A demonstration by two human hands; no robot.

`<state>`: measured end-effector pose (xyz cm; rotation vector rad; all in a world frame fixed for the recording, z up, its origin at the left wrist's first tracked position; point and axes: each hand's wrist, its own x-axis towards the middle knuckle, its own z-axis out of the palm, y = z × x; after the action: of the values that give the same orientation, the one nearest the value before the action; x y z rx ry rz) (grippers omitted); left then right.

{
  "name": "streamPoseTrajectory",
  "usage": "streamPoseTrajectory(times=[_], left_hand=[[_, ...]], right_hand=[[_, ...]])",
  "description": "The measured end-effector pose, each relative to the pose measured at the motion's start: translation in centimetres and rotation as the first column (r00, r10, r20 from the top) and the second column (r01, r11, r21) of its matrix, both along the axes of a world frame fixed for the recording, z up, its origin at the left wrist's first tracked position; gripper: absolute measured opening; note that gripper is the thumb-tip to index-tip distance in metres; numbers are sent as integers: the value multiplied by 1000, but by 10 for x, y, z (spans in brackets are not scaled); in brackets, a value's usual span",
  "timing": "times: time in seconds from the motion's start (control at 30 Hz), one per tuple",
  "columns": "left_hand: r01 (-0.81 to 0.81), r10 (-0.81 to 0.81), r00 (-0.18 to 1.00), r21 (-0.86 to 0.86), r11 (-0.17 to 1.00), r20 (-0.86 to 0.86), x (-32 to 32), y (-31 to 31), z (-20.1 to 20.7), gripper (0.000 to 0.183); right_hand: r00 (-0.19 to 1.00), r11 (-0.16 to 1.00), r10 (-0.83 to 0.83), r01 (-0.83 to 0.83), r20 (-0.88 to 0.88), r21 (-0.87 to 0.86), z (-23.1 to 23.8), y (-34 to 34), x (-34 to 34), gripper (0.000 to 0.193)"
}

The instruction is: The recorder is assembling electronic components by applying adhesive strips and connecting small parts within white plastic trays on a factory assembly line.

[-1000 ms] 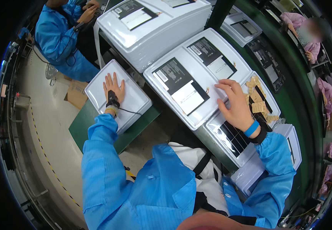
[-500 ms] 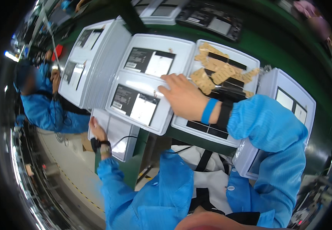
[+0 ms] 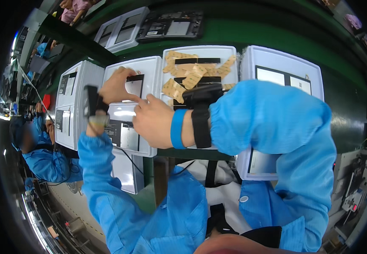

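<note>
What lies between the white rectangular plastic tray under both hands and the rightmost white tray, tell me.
In the head view: another white rectangular plastic tray, with irregular tan pieces and flat black strips.

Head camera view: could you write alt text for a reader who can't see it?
A person's left hand and right hand are close together over a white tray holding two flat black-and-white packs. To the right, another tray holds tan, paper-like pieces; a tray stack stands at left.
</note>
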<state>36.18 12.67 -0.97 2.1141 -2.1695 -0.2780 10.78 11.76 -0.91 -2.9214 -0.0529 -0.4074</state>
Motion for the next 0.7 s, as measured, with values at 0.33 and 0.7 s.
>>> streamPoseTrajectory(times=[0.33,0.7], left_hand=[[-218,218,976,-262,940,-30,15,-5,0,64],[-501,-62,502,-349,792,-863,-111,-62,-13,66]], right_hand=[[944,791,-329,280,-8,545,50,-157,-47,33],[838,459,-494,23,234,888,-11,-136,-38,25]])
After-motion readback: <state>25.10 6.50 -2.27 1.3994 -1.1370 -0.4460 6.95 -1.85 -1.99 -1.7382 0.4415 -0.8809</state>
